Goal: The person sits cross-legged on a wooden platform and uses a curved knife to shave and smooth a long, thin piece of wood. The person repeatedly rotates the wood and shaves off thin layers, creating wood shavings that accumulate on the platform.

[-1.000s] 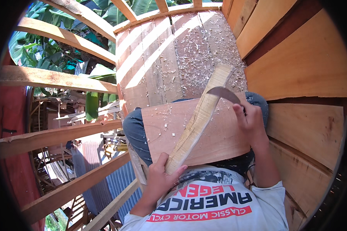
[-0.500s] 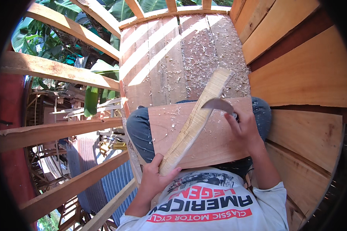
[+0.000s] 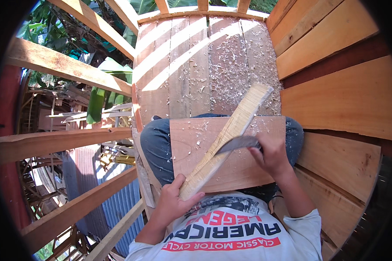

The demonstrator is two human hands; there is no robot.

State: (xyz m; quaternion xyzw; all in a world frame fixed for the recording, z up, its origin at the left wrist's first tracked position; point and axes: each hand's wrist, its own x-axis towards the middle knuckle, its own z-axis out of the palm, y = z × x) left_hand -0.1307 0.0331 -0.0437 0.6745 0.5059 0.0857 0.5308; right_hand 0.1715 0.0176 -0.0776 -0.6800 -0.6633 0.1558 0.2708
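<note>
A long pale wood strip (image 3: 231,130) lies slanted across a flat brown board (image 3: 248,169) that rests on my lap. My left hand (image 3: 174,202) grips the strip's near end by my chest. My right hand (image 3: 272,154) holds a knife with a curved dark blade (image 3: 237,142), and the blade lies against the strip's middle. The strip's far end reaches out past the board over the floor.
The plank floor (image 3: 191,65) ahead is strewn with wood shavings. A wall of wide boards (image 3: 335,87) stands close on my right. An open railing of wooden beams (image 3: 65,69) runs along my left, with a drop to corrugated roofing (image 3: 117,204) below.
My right hand has drawn the blade down along the strip toward me. The strip and my left hand have kept their place.
</note>
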